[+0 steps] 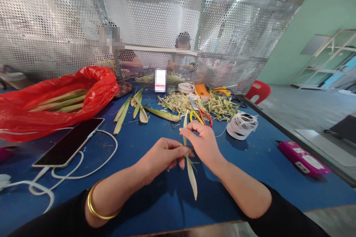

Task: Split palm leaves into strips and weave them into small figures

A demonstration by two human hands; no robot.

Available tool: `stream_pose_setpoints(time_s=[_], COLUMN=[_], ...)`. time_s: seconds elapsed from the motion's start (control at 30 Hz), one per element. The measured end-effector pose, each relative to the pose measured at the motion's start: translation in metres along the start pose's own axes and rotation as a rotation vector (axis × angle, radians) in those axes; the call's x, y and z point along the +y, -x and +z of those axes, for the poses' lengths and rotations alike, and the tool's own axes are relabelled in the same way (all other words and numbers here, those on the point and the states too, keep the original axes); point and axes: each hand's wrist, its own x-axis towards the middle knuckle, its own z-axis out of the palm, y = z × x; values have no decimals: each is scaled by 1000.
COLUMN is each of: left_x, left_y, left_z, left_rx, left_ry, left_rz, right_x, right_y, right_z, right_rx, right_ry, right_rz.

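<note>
My left hand (169, 153) is closed in a pinch around the middle of a long, narrow pale-green leaf strip (191, 179), whose wider pointed end hangs toward me. Just above it, my right hand (204, 142) has its thumb and fingers closed on the same strip, near its upper part. The strip's thin far end rises past my fingers toward the scissors (201, 113), which have red and yellow handles and lie on shredded leaf scraps (176, 103). Right of my hands stands a spool of white ribbon (241, 126), a strand trailing from it.
Several green leaf pieces (122, 114) lie beyond my left hand. A red plastic bag (97, 81) holds more leaves. A tablet (69, 142) with a white cable (112, 155), a lit phone (160, 79) and a purple packet (303, 158) share the blue table. Perforated panels (150, 18) stand behind; people sit beyond.
</note>
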Motion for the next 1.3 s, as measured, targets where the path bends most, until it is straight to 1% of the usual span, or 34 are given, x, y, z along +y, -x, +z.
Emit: stream_pose_setpoints(time_s=[0.07, 0.13, 0.23, 0.3, 0.37, 0.4, 0.47, 0.53, 0.57, 0.7, 0.73, 0.8, 0.93, 1.03, 1.17, 1.23, 1.3], left_x=[1, 1, -1, -3, -3, -3, -1, 1, 1, 0, -1, -3, -4, -4, -6, -7, -8], left_y=[2, 2, 2, 1, 0, -1, -1, -1, -1, -1, -2, -3, -4, -4, -4, -4, -5], left_z=[0, 0, 0, 0, -1, -2, -5, -9, -10, -13, -13, -12, -11, -10, -9, -9, -8], left_rx=[9, -7, -39, -22, 27, 60, 119, 161, 171, 169, 173, 189, 186, 140, 97, 88, 75], left_ry=[-24, -38, -54, -36, 31, 77, 167, 226, 243, 271, 270, 259, 215, 201, 194, 188, 193], left_rz=[4, 3, -2, 1, 8, 11, 15, 26, 31, 52, 55, 58, 54, 25, -7, -14, -20], right_x=[1, 2, 3, 4, 5, 6, 7, 9, 10, 13, 13, 11, 5, 3, 6, 8, 9], right_y=[1, 2, 3, 2, -2, -4, -9, -13, -14, -15, -14, -12, -9, -8, -7, -7, -7], right_z=[1, 3, 6, 5, 1, -2, -7, -11, -11, -7, -6, -4, -4, -4, -2, -1, 0], right_rx=[28, 62, 82, 61, 68, 105, 223, 303, 305, 167, 131, 77, 32, -29, -109, -98, -50], right_ry=[70, 118, 148, 154, 156, 157, 139, 63, 4, -230, -277, -363, -486, -553, -560, -542, -521], right_rz=[-105, -188, -244, -236, -239, -247, -246, -173, -110, 181, 233, 289, 302, 320, 295, 260, 226])
